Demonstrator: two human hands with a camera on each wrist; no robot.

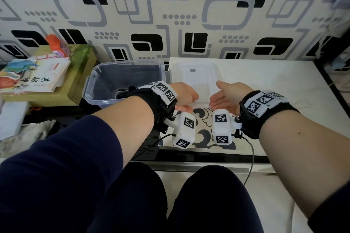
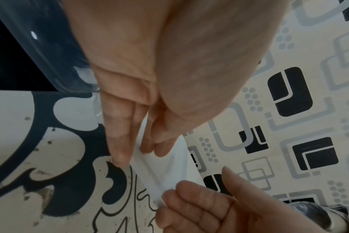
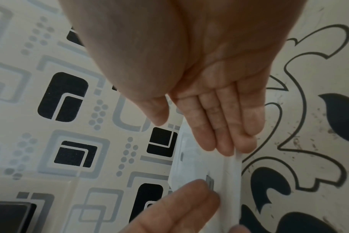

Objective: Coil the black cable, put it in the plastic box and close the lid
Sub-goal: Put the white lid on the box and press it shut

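The clear plastic box [image 1: 89, 89] stands open at the left end of the white table [image 1: 265, 91], with the black cable [image 1: 124, 91] lying in its bottom, partly hidden by my left wrist. Its translucent lid [image 1: 195, 79] lies flat just right of the box. My left hand [image 1: 186, 107] pinches the lid's [image 2: 169, 170] near edge, fingers on top [image 2: 147, 146] and thumb below. My right hand [image 1: 217, 102] has straight fingers, and their tips [image 3: 225, 146] touch the same edge of the lid [image 3: 197, 170], thumb held apart.
A stack of books [image 1: 34, 79], a green carton [image 1: 81, 73] and an orange bottle [image 1: 56, 45] sit left of the box. A patterned wall [image 1: 189, 15] rises right behind the table. The table's dark front edge [image 1: 208, 155] is above my knees.
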